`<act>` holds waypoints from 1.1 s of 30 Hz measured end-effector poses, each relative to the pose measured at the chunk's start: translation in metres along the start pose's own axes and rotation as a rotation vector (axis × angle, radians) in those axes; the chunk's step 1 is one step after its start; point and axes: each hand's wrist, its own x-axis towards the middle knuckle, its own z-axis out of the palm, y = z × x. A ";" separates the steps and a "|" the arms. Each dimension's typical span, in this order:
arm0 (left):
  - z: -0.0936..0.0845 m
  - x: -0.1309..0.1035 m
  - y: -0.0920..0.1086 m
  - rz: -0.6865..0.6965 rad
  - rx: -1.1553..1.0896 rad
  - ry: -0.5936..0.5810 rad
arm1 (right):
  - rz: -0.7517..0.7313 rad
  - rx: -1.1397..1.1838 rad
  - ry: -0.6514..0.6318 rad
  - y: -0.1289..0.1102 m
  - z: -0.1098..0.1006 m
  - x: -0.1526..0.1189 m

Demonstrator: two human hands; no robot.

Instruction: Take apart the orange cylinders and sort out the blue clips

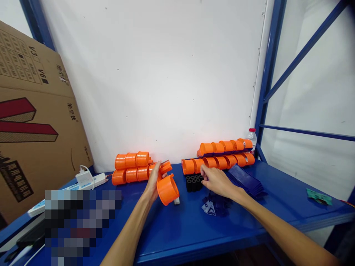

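My left hand (154, 181) is wrapped round an orange plastic part with a cup-shaped end (168, 190), tilted above the blue table. My right hand (217, 180) is at a cluster of black cylinders (193, 183), its fingers bent together; whatever they pinch is too small to make out. Below that hand lie dark blue pieces (217, 205). A stack of flat blue sheets (246, 181) is to its right. Orange cups stand in rows behind my left hand (131, 174) and behind my right hand (221, 162).
A large cardboard box (36, 122) stands at the left, near a white power strip (97, 180). A bottle (252, 139) is at the back right, a green packet (318, 197) at the right. Blue frame posts (267, 77) and a white wall (166, 74) bound the table (177, 236).
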 end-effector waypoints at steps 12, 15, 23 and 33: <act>-0.007 0.002 -0.001 -0.054 0.147 -0.114 | -0.197 0.191 0.219 -0.018 0.012 0.008; -0.007 0.001 -0.002 -0.097 0.254 -0.226 | -0.269 0.264 0.286 -0.033 0.011 0.020; -0.009 0.015 -0.009 -0.046 0.504 -0.402 | -0.299 0.219 0.139 -0.052 0.006 0.064; -0.030 0.025 0.019 -0.112 0.334 -0.360 | -0.313 0.762 -0.230 -0.040 -0.028 0.065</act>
